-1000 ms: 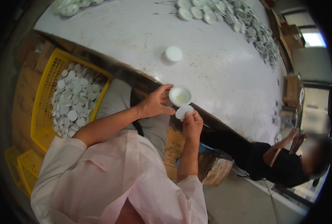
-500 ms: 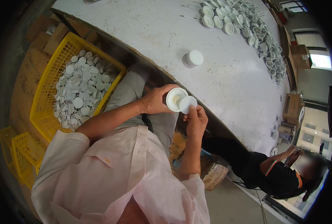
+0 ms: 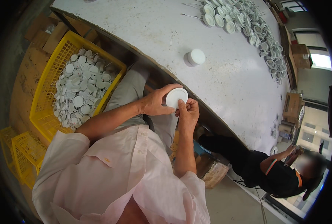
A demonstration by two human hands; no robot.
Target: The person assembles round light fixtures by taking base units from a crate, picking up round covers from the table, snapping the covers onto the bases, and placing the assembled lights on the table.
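Note:
My left hand (image 3: pixel 155 102) is closed round the rim of a small white round LED downlight (image 3: pixel 169 93) over my lap, close to the table edge. A flat white diffuser disc (image 3: pixel 176 98) now lies over the light's face and hides the LED board inside. My right hand (image 3: pixel 188 111) grips the right side of the light, its thumb pressing on the disc and its fingers behind the rim. Whether the disc sits fully inside the rim I cannot tell. On the table beyond my hands stands a short white cylinder (image 3: pixel 197 57), perhaps a stack of discs.
The white table (image 3: pixel 225 89) runs diagonally ahead, with a heap of white round lights with wires (image 3: pixel 253 33) at its far side. On my left a yellow basket (image 3: pixel 43 100) holds many similar pieces. Another person (image 3: pixel 274 173) works at the right; cardboard boxes (image 3: pixel 214 173) stand below the table.
The disc in my right hand has moved left onto the light's face, covering the LED board. My right thumb now presses on it. My left hand keeps its hold.

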